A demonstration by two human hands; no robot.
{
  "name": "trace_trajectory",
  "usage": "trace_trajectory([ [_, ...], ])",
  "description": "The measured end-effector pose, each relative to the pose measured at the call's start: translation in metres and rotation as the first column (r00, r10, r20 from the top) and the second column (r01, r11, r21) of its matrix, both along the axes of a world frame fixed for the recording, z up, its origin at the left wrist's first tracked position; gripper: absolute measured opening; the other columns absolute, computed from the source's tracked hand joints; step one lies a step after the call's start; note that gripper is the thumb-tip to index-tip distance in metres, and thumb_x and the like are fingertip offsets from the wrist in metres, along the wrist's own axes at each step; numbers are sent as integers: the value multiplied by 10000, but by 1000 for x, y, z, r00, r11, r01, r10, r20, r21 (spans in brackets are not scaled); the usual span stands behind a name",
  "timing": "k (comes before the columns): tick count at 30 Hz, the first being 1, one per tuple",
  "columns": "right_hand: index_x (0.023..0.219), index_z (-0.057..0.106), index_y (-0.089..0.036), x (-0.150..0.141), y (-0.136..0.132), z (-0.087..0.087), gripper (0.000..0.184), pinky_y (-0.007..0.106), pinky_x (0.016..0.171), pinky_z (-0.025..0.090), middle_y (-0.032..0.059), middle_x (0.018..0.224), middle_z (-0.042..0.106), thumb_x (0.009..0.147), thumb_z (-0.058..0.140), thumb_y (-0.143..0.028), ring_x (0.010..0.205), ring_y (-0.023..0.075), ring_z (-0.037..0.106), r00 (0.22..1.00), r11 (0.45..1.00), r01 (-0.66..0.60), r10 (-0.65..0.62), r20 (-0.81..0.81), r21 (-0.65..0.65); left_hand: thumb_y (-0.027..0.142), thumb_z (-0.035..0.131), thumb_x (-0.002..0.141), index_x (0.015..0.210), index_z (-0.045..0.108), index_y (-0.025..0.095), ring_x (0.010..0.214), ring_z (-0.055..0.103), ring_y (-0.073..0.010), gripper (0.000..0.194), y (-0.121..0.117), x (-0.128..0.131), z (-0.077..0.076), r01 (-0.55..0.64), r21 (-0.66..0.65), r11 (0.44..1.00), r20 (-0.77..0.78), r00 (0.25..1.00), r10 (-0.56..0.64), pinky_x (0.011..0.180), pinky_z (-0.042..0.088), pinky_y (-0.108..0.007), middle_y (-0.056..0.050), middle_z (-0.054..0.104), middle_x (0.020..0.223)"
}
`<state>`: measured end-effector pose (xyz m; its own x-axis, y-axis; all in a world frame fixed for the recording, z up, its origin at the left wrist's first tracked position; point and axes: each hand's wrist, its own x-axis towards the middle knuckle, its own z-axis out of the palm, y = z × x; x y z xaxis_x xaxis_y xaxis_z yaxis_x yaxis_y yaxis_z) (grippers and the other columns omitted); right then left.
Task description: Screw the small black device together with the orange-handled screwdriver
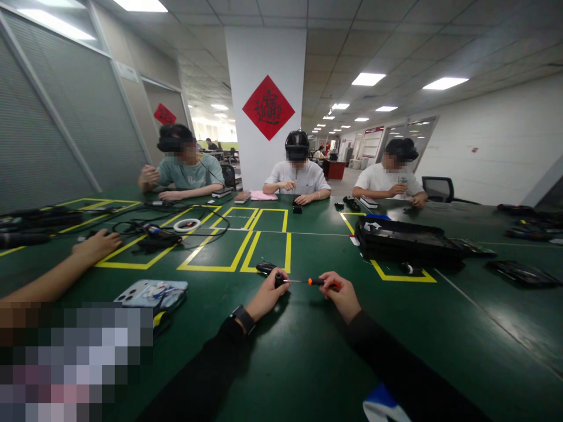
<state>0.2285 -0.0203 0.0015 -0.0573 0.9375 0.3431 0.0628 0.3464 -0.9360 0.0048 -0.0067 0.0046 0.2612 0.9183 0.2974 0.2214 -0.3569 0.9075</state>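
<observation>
The left hand (266, 294) grips a small black part (279, 280) between its thumb and fingers, a little above the green bench (308, 357). The right hand (342, 294) is closed around the handle of an orange-and-black screwdriver (314, 282), held level in front of the body. The screwdriver lies between the two hands: its handle is in the right fingers and its thin shaft points left, reaching the left fingertips beside the black part. Whether the tip touches that part is too small to tell. A dark, elongated object (265, 268) shows just beyond the left fingers, near the bottom edge of a yellow tape outline (288, 252). Well to the right of both hands, a long, open black case (407, 237) sits on the bench, with a small black-and-white item (411, 269) on its near side. To the left, beyond the forearm, another person's hand (97, 246) rests near tangled black cables (153, 237) and a white ring (187, 225).
</observation>
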Motion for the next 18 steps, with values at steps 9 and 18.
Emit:
trace_trajectory([
  [9, 910, 546, -152, 0, 1, 4, 360, 183, 315, 304, 59, 780, 636, 801, 399, -463, 344, 53, 430, 997, 970, -78, 77, -16, -230, 246, 491, 763, 866, 476, 185, 755, 481, -122, 121, -1, 0, 1, 4, 7, 1000, 11, 1000, -4, 728, 378, -247, 8, 518, 828],
  [18, 976, 597, -178, 3, -6, 13, 267, 318, 771, 460, 60, 980, 634, 715, 559, -218, 842, 164, 590, 955, 994, -107, 102, 279, 4, 234, 494, 758, 859, 474, 183, 744, 488, -124, 115, 0, 1, 2, -14, -10, 1000, 34, 999, 15, 719, 387, -247, 3, 528, 811],
])
